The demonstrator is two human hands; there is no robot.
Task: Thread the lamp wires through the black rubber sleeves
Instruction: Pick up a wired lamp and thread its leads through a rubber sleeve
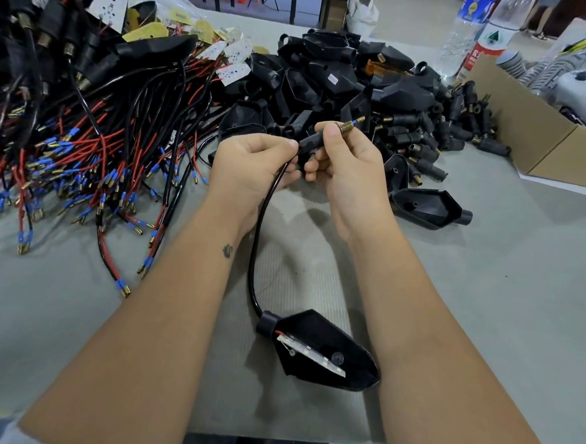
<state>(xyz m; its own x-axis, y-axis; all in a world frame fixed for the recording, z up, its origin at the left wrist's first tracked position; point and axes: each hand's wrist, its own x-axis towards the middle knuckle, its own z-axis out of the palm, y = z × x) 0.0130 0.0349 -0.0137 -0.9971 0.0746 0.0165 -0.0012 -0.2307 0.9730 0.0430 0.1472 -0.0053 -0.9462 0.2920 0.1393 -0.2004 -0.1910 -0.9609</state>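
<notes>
Above the grey table (485, 302), our left hand (254, 161) pinches the thin black lamp wire (257, 240) w/ fingertips; our right hand (343, 163) grips the black rubber sleeve (312, 141). We should prob. feed straight, keep the sleeve steady. Brass threaded tip and blue terminal (354, 122) poke out; wire curves down to the black plastic lamp housing (321, 350).

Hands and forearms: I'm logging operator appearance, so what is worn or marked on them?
Both arms are bare to the frame edge: no sleeves, gloves, rings or watch visible. The left hand has a small dark tattoo at its wrist. The right hand shows no markings.
</notes>
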